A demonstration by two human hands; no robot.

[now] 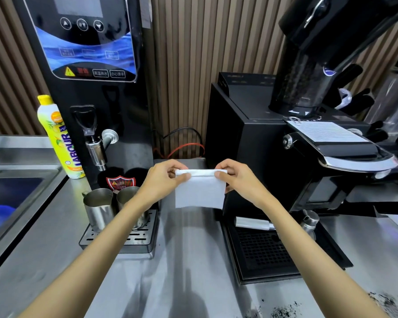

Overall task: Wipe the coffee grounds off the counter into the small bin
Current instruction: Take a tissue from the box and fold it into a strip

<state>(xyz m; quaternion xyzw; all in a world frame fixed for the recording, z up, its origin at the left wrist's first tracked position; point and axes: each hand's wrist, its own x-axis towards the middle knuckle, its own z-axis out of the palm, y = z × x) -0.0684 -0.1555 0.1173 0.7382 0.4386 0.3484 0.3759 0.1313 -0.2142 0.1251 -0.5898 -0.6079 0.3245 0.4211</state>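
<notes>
A white folded cloth [199,191] hangs in the air above the steel counter [182,260], held by its top edge. My left hand [163,180] pinches its upper left corner and my right hand [237,177] pinches its upper right corner. Dark coffee grounds [283,312] lie scattered on the counter at the bottom right, near my right forearm, with more grounds [386,301] further right. No small bin is in view.
A black hot-water dispenser [90,88] stands at the left with two steel pitchers [99,207] on its drip tray. A yellow detergent bottle [58,138] and a sink [14,191] are further left. A black coffee grinder [296,145] with its tray [267,251] fills the right.
</notes>
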